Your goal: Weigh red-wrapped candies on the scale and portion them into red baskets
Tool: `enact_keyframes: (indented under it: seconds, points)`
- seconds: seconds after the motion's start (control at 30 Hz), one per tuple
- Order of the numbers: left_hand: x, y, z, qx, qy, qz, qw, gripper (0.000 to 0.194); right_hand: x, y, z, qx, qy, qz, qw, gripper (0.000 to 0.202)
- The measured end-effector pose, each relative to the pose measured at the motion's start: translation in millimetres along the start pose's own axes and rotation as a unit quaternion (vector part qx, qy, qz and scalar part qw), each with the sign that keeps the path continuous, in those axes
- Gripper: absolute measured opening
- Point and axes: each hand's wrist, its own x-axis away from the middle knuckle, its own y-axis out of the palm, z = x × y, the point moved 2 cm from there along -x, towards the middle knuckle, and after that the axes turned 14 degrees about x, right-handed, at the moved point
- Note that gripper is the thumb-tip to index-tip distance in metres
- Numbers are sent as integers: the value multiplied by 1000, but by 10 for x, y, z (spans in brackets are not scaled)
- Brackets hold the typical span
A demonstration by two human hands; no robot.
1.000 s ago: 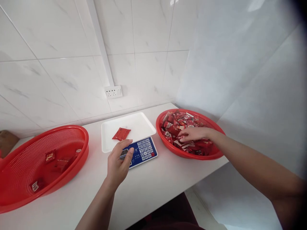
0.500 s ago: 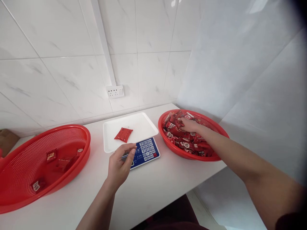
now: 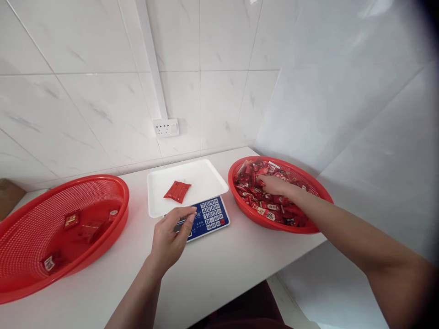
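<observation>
My right hand (image 3: 276,184) reaches into the right red basket (image 3: 236,205), its fingers bent down and closed around a small red packet among many others; the fingertips are partly hidden. Printed red packets (image 3: 272,215) fill that basket. Over the lower left of a digital scale's blue keypad panel (image 3: 197,226) hovers my left hand (image 3: 173,233), thumb and fingers slightly apart with nothing between them. It covers part of the scale's display. One red packet (image 3: 177,191) lies flat on the scale's white tray (image 3: 206,180).
On the left stands another red perforated basket (image 3: 113,183) with a few red packets (image 3: 91,230) at its bottom. Behind it is a brown cardboard box (image 3: 10,196). A tiled wall with a power socket (image 3: 166,128) borders the white table (image 3: 219,269) at the back.
My right hand has shifted slightly within the basket, and the packets around it have moved. My left hand stays almost in place over the scale. The view has tilted a little.
</observation>
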Motion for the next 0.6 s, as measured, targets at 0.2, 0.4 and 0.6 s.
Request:
enact_keyframes:
  seconds: [0.2,0.4,0.6]
  points:
    - [13,24,18,4,15,-25,1000,16,-144,245,-62,2,81,49,996,36]
    - [17,31,2,3,14,-49,999,15,-153,251,3,-15,53,68,996,37]
    - [31,41,-15,7,6,-69,998,16,-86,33,109,-37,-18,30,999,24]
